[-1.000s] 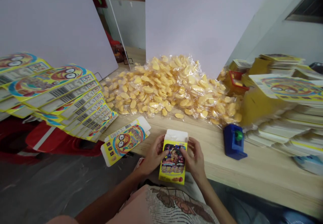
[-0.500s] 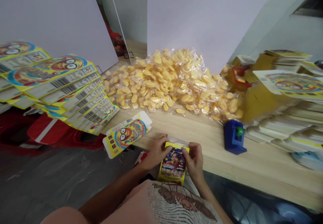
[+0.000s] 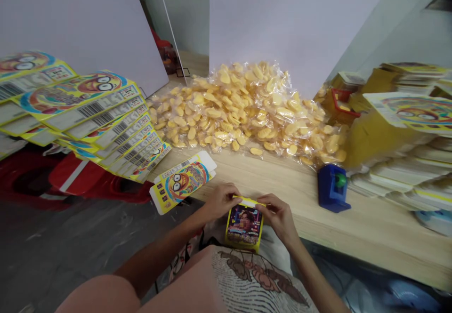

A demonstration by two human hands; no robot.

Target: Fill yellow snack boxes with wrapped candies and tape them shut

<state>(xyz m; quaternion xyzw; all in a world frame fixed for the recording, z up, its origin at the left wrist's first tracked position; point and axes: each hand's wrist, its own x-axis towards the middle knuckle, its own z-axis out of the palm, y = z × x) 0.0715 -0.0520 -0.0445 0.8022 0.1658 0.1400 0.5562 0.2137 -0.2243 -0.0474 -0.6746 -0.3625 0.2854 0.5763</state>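
A yellow cardboard box (image 3: 243, 226) with a printed portrait on its front stands between my lap and the table's front edge. My left hand (image 3: 223, 201) pinches the left corner of its top end. On the opposite corner, the fingers of my right hand (image 3: 279, 215) are closed on the top edge. A white strip of the top flap shows between the two hands. Left of my hands, a flattened yellow box (image 3: 181, 181) with a cartoon face lies at the table edge. What is inside the held box is hidden.
Clear packets of yellow oval pieces (image 3: 240, 108) are heaped at the back. A blue tape dispenser (image 3: 332, 188) sits to the right, before stacked cartons (image 3: 399, 148). Fanned flat boxes (image 3: 102, 110) lie left, above a red plastic stool (image 3: 76, 174). A small red basket (image 3: 341, 106) stands behind.
My thumbs have moved from the box's front face up to its top edge. The top flap has bent over, showing a white strip. The view has shifted slightly.
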